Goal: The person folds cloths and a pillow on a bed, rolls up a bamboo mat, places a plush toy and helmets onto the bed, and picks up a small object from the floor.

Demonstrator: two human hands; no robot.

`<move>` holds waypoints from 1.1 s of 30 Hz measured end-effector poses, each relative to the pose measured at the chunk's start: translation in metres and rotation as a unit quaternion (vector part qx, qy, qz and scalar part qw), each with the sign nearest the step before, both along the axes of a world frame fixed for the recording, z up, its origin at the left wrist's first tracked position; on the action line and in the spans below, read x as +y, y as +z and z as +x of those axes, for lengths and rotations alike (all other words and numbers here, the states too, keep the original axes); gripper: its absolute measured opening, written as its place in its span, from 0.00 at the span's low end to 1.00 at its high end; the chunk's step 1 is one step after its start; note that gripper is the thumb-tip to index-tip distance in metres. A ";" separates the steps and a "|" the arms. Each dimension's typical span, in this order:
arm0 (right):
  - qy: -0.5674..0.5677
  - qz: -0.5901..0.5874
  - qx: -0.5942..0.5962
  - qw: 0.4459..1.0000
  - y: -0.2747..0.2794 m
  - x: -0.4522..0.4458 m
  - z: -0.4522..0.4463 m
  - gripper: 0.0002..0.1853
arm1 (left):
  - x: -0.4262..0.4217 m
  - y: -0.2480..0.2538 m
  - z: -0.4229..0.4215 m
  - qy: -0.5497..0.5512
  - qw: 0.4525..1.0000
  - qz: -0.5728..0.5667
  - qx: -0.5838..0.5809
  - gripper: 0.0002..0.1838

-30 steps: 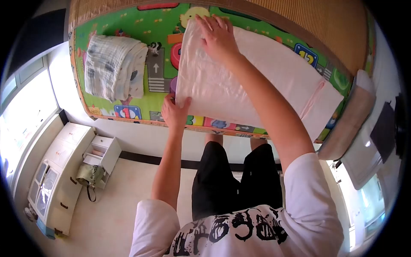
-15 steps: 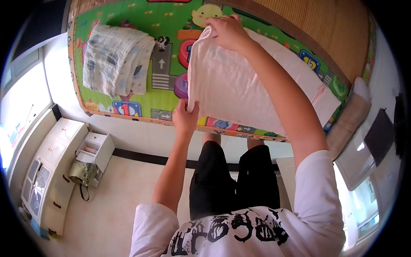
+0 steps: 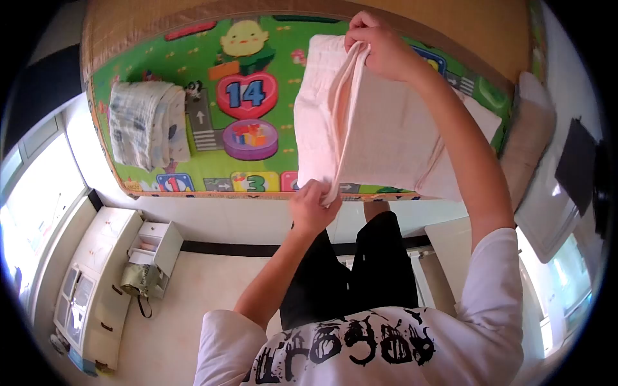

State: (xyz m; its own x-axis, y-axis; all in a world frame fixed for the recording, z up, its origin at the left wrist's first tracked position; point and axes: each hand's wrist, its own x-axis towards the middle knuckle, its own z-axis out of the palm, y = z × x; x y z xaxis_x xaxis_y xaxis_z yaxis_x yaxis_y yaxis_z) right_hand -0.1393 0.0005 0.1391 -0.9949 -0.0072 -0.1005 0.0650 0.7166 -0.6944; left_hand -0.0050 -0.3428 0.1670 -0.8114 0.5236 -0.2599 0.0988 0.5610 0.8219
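Note:
A pale pink cloth (image 3: pixel 399 128) lies partly folded on a colourful play mat (image 3: pixel 290 77), its layered edge lifted between my hands. At the far side of the cloth, my right hand (image 3: pixel 386 51) pinches one corner of that edge. My left hand (image 3: pixel 314 207) grips the near corner, close to the mat's front border. A flap of the cloth rests flat to the left of the raised edge. Farther left on the mat sits a folded white cloth (image 3: pixel 147 125) with grey-blue patches, apart from both hands.
A white cabinet (image 3: pixel 96 270) stands on the floor at lower left, with a small drawer unit (image 3: pixel 164 248) and a green bag (image 3: pixel 140 278) beside it. A rolled beige bundle (image 3: pixel 529 125) lies at the mat's right end. Brown matting (image 3: pixel 463 32) borders the far side.
Both hands have moved right, carrying the pink cloth's left edge over. The heart with 14 on the mat now shows. My view has shifted slightly.

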 end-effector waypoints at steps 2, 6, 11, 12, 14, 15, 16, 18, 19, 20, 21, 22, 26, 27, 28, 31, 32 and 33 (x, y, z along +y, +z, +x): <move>-0.013 0.000 -0.014 1.000 0.004 0.023 0.024 0.16 | 0.025 0.002 0.016 -0.033 0.999 0.020 -0.003 0.13; -0.046 0.006 -0.041 0.998 0.007 0.058 0.074 0.16 | 0.070 0.001 0.049 -0.105 0.994 0.010 -0.016 0.11; -0.077 0.022 -0.097 0.992 -0.004 0.098 0.133 0.16 | 0.114 -0.018 0.093 -0.169 0.985 -0.031 -0.021 0.13; -0.083 0.040 -0.108 0.990 -0.007 0.104 0.144 0.16 | 0.120 -0.023 0.101 -0.180 0.983 -0.038 -0.018 0.14; -0.092 0.072 -0.113 0.987 -0.016 0.114 0.165 0.14 | 0.131 -0.034 0.116 -0.207 0.976 -0.067 -0.005 0.13; -0.094 0.086 -0.107 0.986 -0.023 0.119 0.174 0.14 | 0.136 -0.041 0.123 -0.220 0.972 -0.081 0.002 0.13; -0.095 0.099 -0.101 0.985 -0.031 0.121 0.183 0.13 | 0.140 -0.047 0.128 -0.221 0.972 -0.086 0.004 0.12; -0.097 0.150 -0.048 0.983 -0.045 0.124 0.197 0.12 | 0.147 -0.059 0.137 -0.221 0.971 -0.096 0.011 0.11; -0.097 0.176 -0.021 0.979 -0.052 0.124 0.203 0.11 | 0.149 -0.064 0.140 -0.231 0.967 -0.106 0.011 0.11; -0.125 0.182 -0.026 0.975 -0.059 0.121 0.210 0.11 | 0.149 -0.068 0.141 -0.240 0.964 -0.115 0.009 0.11; -0.151 0.188 -0.030 0.970 -0.062 0.115 0.213 0.12 | 0.149 -0.071 0.141 -0.248 0.961 -0.124 0.008 0.11; -0.176 0.194 -0.034 0.965 -0.063 0.108 0.214 0.12 | 0.150 -0.071 0.139 -0.247 0.961 -0.127 -0.017 0.12; -0.236 0.208 0.070 0.947 -0.056 0.063 0.223 0.19 | 0.153 -0.077 0.108 -0.213 0.972 -0.079 0.064 0.17; -0.236 0.206 0.071 0.947 -0.054 0.046 0.226 0.22 | 0.158 -0.079 0.094 -0.203 0.970 -0.074 0.112 0.20; -0.235 0.203 0.073 0.948 -0.054 0.028 0.229 0.26 | 0.164 -0.081 0.079 -0.190 0.966 -0.070 0.160 0.23; -0.221 0.142 0.026 0.965 -0.069 -0.020 0.245 0.33 | 0.186 -0.090 0.030 -0.201 0.940 -0.115 0.252 0.32; -0.230 0.150 0.017 0.962 -0.078 -0.031 0.250 0.34 | 0.192 -0.094 0.016 -0.219 0.926 -0.147 0.269 0.32; -0.238 0.159 0.008 0.958 -0.085 -0.040 0.255 0.34 | 0.198 -0.099 0.005 -0.236 0.912 -0.178 0.286 0.32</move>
